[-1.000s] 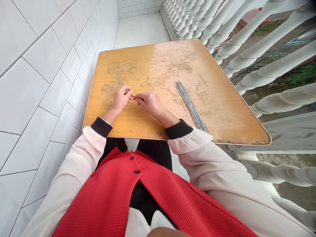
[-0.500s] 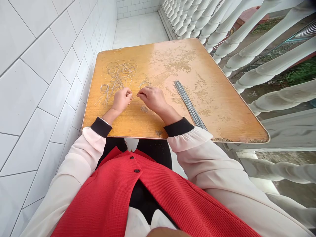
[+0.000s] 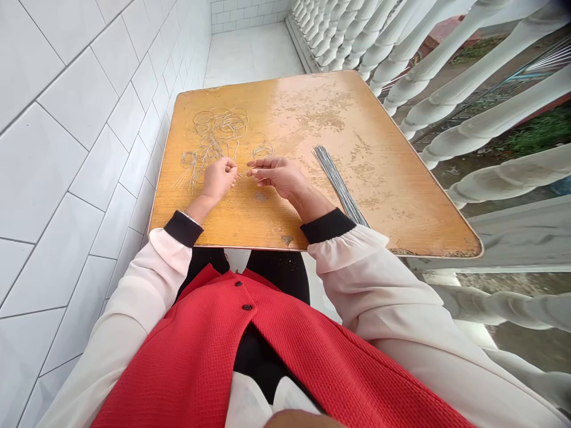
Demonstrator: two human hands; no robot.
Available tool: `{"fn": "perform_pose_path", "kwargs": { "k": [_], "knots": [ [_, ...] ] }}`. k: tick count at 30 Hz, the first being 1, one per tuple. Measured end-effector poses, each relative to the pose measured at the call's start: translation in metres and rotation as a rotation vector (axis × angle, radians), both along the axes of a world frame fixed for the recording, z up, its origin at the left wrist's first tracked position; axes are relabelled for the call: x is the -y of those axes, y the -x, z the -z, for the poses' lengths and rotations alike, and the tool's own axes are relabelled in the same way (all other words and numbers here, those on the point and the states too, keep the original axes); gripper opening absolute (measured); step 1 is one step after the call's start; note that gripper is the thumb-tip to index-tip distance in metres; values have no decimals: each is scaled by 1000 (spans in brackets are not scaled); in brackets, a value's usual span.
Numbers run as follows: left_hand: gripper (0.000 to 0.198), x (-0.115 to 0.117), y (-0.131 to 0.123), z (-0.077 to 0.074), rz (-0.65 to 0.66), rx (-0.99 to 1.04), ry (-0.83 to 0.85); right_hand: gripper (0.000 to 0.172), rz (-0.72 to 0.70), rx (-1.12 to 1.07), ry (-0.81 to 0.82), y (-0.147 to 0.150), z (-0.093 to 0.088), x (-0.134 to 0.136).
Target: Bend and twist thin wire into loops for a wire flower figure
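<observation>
My left hand (image 3: 220, 178) is closed in a pinch over the near left part of the table, with a short end of thin wire (image 3: 241, 174) poking out at its fingertips. Facing it, my right hand (image 3: 281, 176) has its fingers stretched and parted, the tips close to that wire end; I see nothing gripped in it. Just beyond my left hand lies a loose tangle of bent wire (image 3: 222, 128). A smaller wire coil (image 3: 263, 150) rests behind my right fingers. To the right lies a bundle of straight grey wires (image 3: 336, 181), its near end hidden by my right sleeve.
The wooden table (image 3: 392, 196) has a worn, patchy surface and rounded corners. A white tiled wall (image 3: 89, 148) runs along the left, and a white balustrade (image 3: 439, 145) along the right.
My right hand has opened from a pinch, its fingers now apart, and has turned and shifted slightly right. My left hand has stayed nearly in place, still pinched.
</observation>
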State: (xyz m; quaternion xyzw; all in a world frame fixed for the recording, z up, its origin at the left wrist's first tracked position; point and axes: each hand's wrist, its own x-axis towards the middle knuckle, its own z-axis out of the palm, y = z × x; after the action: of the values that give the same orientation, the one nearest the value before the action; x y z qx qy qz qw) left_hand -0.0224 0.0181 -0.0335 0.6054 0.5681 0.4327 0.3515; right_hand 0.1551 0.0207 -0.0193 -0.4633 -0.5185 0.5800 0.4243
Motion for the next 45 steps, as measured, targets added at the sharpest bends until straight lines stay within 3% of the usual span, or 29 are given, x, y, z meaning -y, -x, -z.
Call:
{"fn": "perform_pose_path", "kwargs": {
  "k": [3,9,14,16,19,23,29,39,45],
  "knots": [
    [15,1,0,0,9,-41,-18,6,6,-12,1,5,0,4],
    [19,1,-3,-2,-38,-34,-74,14,61,20,-88,11,4,5],
    [18,-1,-1,-3,-45,-48,-56,5,73,47,-95,10,9,2],
    [17,-1,-1,-3,-43,-68,-71,6,78,122,-176,9,10,0],
    [17,-1,-1,-2,-44,-110,-102,13,112,327,-431,8,10,-1],
    [17,-1,-1,-2,-32,-147,-116,12,27,535,-610,6,6,1],
    [20,-1,-1,-3,-23,-153,-105,21,-59,636,-675,5,6,1],
    [21,0,-4,-9,-41,-11,9,18,85,685,-670,13,18,2],
    [19,4,-3,-16,-56,21,66,11,78,699,-590,9,24,-3]
  ]
}}
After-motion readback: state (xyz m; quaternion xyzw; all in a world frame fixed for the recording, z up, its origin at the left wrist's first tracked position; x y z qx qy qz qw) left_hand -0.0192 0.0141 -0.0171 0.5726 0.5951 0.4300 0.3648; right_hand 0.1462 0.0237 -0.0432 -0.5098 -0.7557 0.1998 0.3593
